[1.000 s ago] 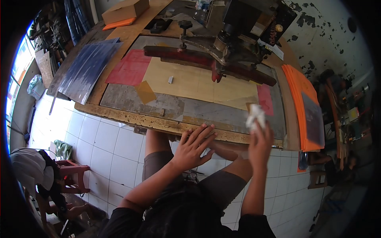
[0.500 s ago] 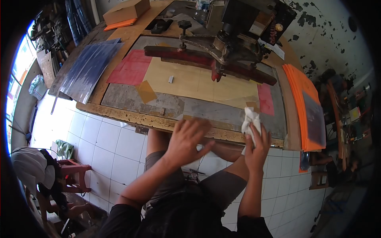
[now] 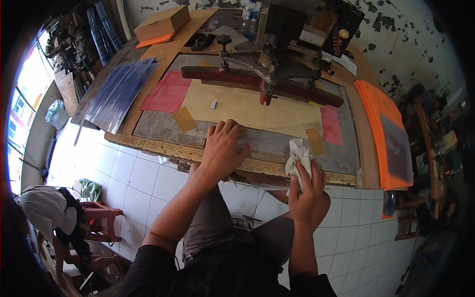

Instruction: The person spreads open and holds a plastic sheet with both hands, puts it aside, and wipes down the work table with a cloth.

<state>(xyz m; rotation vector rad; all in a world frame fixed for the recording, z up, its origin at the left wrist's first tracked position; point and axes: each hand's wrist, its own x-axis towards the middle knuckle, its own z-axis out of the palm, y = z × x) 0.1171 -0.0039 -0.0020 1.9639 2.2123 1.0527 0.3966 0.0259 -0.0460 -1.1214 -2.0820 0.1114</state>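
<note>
A crumpled white cloth (image 3: 299,154) is gripped in my right hand (image 3: 306,187) at the front edge of the worktable (image 3: 158,147). My left hand (image 3: 221,148) rests on the near part of the grey metal plate (image 3: 262,142), thumb apart and fingers slightly bent, holding nothing. Beyond it lies a yellowish sheet (image 3: 247,105) bearing a small whitish piece (image 3: 213,105), with pink-red patches (image 3: 167,93) at its sides and brown tape (image 3: 185,120) on the near corners. A press head with a red bar (image 3: 297,93) stands over the sheet.
Clear bluish plastic sheets (image 3: 116,94) lie on the left. Orange sheets (image 3: 373,119) are stacked on the right, with dark plastic on top. Behind are a cardboard box (image 3: 163,24) and a bottle (image 3: 250,15). Another person (image 3: 47,210) bends near a red stool (image 3: 101,218) at left.
My left hand has moved forward and left, coming down onto the plate. My right hand, still holding the cloth, has shifted left and slightly toward me. The camera view has shifted slightly.
</note>
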